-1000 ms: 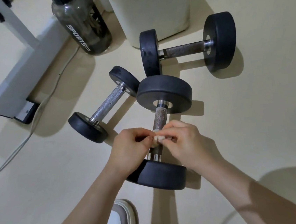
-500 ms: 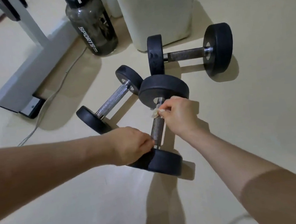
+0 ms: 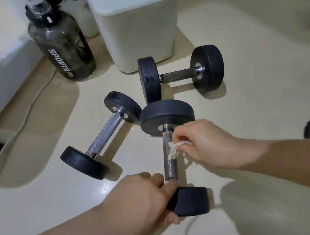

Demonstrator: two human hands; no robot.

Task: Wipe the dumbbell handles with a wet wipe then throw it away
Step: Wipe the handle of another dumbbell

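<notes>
Pale floor [image 3: 248, 50] is seen beneath the nearest dumbbell [image 3: 166, 116], which is gripped at its near head by the curled fingers of the left hand [image 3: 140, 205]. A crumpled wet wipe [image 3: 173, 151] is pinched against its knurled handle [image 3: 170, 168], about midway, by the right hand [image 3: 206, 144].

Dark sports bottle [image 3: 63, 50] beside white cable [image 3: 31, 104]

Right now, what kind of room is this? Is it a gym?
Probably a home workout corner, not a big gym. Three black dumbbells sit on the pale floor, a dark bottle marked SPORTS stands nearby, and the right hand holds a wet wipe against one handle.
</notes>
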